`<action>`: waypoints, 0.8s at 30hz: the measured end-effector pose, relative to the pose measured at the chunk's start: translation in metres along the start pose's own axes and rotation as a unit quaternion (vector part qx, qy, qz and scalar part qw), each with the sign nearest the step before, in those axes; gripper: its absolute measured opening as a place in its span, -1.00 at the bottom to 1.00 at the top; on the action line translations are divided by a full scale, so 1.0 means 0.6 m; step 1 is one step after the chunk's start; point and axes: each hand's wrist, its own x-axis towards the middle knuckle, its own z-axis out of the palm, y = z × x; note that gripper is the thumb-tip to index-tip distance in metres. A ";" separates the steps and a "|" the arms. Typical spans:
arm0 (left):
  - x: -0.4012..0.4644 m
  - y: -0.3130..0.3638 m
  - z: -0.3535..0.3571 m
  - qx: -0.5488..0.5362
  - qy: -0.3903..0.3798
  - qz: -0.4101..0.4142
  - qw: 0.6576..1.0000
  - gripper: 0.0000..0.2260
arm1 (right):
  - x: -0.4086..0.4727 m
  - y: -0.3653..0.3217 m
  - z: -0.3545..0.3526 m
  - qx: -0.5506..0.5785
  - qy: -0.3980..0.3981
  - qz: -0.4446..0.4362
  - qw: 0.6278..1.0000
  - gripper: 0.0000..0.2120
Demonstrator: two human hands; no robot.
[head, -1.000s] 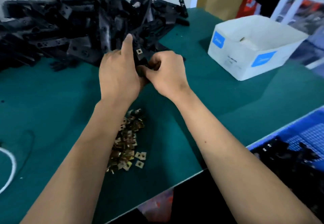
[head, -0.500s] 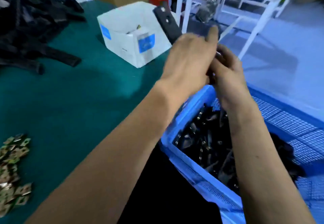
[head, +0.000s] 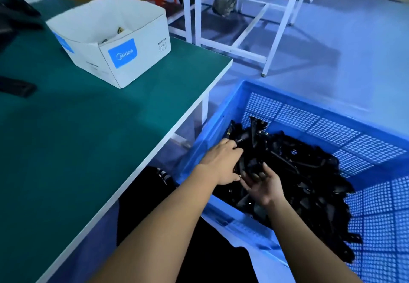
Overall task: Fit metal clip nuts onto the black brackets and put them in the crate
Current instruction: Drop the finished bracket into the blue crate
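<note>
Inside the blue crate (head: 223, 114), my left hand (head: 221, 163) grips a black bracket (head: 241, 165); my right hand (head: 262, 183) lies beside it, fingers (head: 265, 168) spread.

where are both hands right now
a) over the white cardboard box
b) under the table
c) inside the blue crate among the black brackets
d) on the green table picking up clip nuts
c: the left hand and right hand are both down inside the blue crate, on the pile of black brackets, beside the green table.
</note>
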 end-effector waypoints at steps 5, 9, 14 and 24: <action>-0.014 -0.023 -0.003 -0.025 0.002 -0.049 0.998 -0.52 | 0.015 0.036 -0.005 0.047 0.175 0.003 0.983 -0.46; -0.017 -0.021 -0.050 -0.059 0.072 -0.042 0.995 -0.63 | 0.001 0.046 0.054 -0.015 0.235 -0.067 0.970 -0.57; -0.038 -0.019 -0.153 -0.096 0.241 -0.009 0.966 -0.75 | -0.080 0.035 0.205 -0.360 0.273 -0.425 0.784 -0.87; -0.267 -0.191 -0.301 -0.152 0.551 -0.136 0.809 -0.86 | -0.272 0.203 0.501 -0.550 -0.173 -0.623 0.528 -0.95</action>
